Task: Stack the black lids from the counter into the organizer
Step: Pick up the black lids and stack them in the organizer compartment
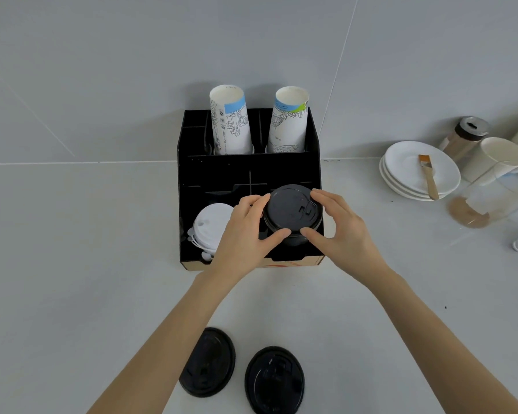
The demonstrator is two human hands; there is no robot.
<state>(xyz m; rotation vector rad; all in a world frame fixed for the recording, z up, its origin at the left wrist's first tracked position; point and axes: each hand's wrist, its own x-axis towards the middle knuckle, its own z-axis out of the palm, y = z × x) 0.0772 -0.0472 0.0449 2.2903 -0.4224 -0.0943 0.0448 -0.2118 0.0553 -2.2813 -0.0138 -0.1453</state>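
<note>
A black organizer (248, 165) stands against the wall. In its front right compartment sits a stack of black lids (292, 209). My left hand (245, 231) and my right hand (338, 231) grip the top of that stack from either side, fingers and thumbs around its rim. Two more black lids lie flat on the counter near me, one (210, 361) partly under my left forearm, the other (275, 380) between my arms.
White lids (211, 224) fill the organizer's front left compartment. Two stacks of paper cups (231, 121) stand in its back row. At the right are stacked white plates (419, 171) with a brush (429, 176), a shaker jar (465, 137) and a clear pitcher (497, 186).
</note>
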